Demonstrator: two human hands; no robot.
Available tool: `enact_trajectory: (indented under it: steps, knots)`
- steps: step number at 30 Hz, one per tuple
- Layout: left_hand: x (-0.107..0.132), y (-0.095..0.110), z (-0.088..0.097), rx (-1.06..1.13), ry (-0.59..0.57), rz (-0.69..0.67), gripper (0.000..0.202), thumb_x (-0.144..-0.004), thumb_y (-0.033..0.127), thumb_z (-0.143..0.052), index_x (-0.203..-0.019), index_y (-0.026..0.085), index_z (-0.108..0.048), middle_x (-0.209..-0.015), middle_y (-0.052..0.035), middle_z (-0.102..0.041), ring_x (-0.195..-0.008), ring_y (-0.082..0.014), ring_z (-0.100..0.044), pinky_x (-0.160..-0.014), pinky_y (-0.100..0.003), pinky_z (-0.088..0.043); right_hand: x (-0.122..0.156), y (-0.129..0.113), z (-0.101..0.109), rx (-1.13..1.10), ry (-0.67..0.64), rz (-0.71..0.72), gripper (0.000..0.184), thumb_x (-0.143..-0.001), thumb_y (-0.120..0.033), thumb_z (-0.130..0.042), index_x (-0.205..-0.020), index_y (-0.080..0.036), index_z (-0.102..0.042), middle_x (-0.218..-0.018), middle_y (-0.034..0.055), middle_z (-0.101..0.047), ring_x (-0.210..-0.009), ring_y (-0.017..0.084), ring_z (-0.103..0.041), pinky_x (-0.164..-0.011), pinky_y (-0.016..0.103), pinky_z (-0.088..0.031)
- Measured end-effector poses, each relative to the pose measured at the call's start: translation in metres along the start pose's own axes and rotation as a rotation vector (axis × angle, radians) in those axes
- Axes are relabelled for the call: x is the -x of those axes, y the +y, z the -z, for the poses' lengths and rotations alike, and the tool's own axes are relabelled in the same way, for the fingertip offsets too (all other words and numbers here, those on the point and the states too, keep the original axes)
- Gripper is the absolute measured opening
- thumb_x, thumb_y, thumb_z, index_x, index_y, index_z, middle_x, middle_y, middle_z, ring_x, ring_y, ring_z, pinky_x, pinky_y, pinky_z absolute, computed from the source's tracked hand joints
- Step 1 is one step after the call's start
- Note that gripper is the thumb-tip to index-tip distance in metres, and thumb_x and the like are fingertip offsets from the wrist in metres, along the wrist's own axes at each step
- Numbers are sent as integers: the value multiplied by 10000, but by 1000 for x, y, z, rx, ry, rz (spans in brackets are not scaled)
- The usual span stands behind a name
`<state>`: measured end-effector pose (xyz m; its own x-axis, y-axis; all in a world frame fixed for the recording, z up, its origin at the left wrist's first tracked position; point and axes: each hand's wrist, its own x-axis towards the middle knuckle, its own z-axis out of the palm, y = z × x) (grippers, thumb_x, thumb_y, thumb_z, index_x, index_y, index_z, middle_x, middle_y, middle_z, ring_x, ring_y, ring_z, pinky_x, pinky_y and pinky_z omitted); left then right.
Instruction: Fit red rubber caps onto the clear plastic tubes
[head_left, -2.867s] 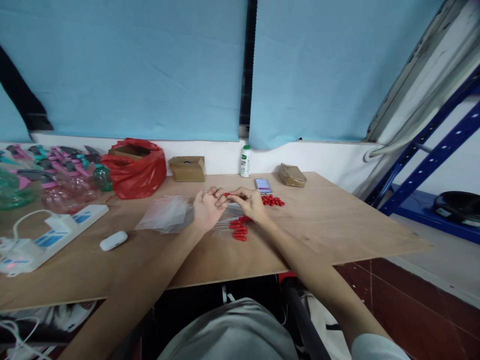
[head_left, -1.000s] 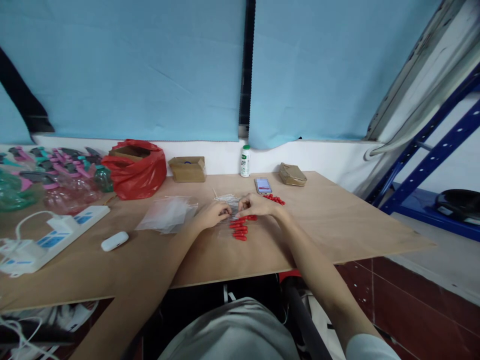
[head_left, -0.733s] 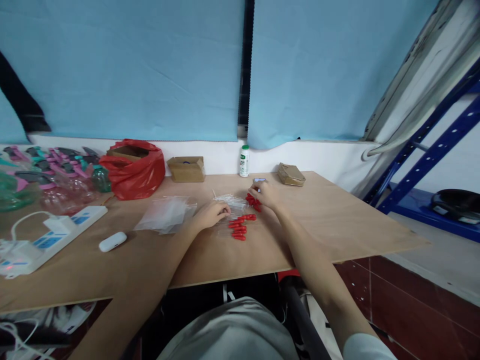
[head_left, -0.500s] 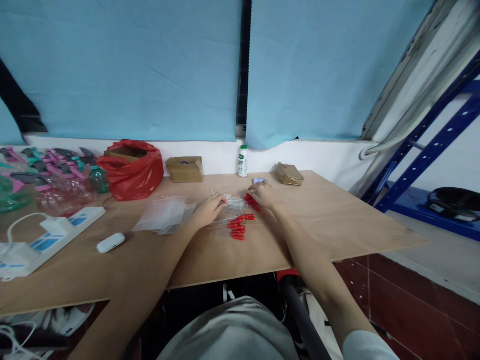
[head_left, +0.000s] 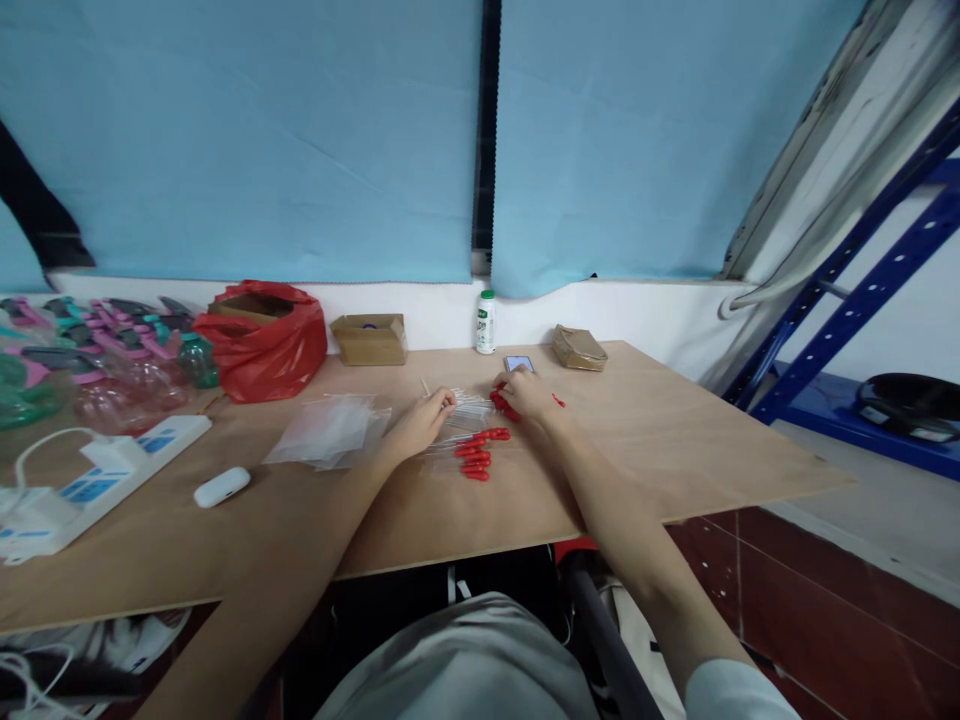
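My left hand (head_left: 424, 422) is pinched closed on a thin glass tube (head_left: 425, 385), whose end pokes up past the fingers. Just right of it lies a bundle of clear glass tubes (head_left: 472, 410) on the table. My right hand (head_left: 526, 394) reaches into a small pile of red rubber bulbs (head_left: 504, 402), fingertips curled together on one; the hand partly hides the pile. Nearer to me, several red-bulbed droppers (head_left: 475, 458) lie in a row, bulbs to the right. A loose red bulb (head_left: 559, 400) sits right of my right hand.
Clear plastic bags (head_left: 326, 430) lie left of my left hand. Behind stand a cardboard box (head_left: 370, 342), a white bottle (head_left: 486, 325), a phone (head_left: 518, 363) and a brown packet (head_left: 580, 348). Farther left are a red bag (head_left: 277, 345), spray bottles (head_left: 124, 375), a power strip (head_left: 112, 490) and a white case (head_left: 222, 487).
My right hand has drawn back slightly toward me and left over the bulb pile, uncovering more of the phone and a loose red bulb. My left hand has barely moved.
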<state>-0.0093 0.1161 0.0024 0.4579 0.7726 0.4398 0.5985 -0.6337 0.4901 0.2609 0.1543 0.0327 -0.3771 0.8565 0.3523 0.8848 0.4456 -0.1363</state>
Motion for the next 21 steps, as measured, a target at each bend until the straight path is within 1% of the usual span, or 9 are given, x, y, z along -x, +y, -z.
enact_trajectory:
  steps: [4,8,10,13,16,18,21]
  knots:
    - [1,0,1,2,4,-7,185,-1048,332,-391,-1106,238,-539,-978,-32,-668,-914,-204,-640,-860,-323,-458,-1,8,1,-20,-15,10,227,-910,-167,-598,-1068,-223,-750,-1044,108,-733,-1134,265,-598,-920,332,-448]
    - [1,0,0,3,6,-9,184,-1048,330,-390,-1112,239,-537,-964,-28,-668,-905,-201,-639,-855,-319,-460,-2,15,-1,-59,9,15,176,-889,-215,-645,-1048,-201,-720,-1042,110,-725,-1051,255,-612,-872,323,-445]
    - [1,0,0,0,12,-5,184,-1048,321,-389,-1116,238,-539,-952,-24,-667,-899,-200,-640,-856,-318,-459,-3,18,0,-92,58,34,154,-896,-227,-639,-1032,-188,-699,-1021,105,-719,-1019,241,-606,-874,318,-439]
    - [1,2,0,-22,27,18,194,-1050,329,-398,-1130,241,-552,-944,-17,-669,-891,-199,-647,-857,-318,-459,-4,18,5,-172,190,66,85,-907,-238,-622,-957,-185,-665,-958,85,-708,-985,229,-583,-886,314,-425]
    - [1,4,2,-26,34,39,229,-1058,352,-399,-1173,247,-568,-988,-21,-695,-925,-206,-664,-872,-321,-464,-4,11,9,-313,321,73,104,-926,-289,-598,-935,-189,-623,-883,64,-683,-883,211,-579,-821,301,-425]
    - [1,5,3,-28,43,38,260,-1062,361,-393,-1188,247,-589,-1064,-34,-716,-980,-216,-672,-887,-324,-468,-4,6,9,-409,359,61,130,-937,-304,-573,-981,-186,-605,-840,44,-667,-782,190,-576,-752,286,-421]
    - [0,7,4,-50,66,17,301,-1068,364,-379,-1159,240,-638,-1154,-48,-726,-1044,-225,-673,-919,-329,-470,-3,-3,6,-467,346,43,195,-952,-318,-548,-1077,-185,-618,-802,21,-668,-705,173,-572,-712,275,-414]
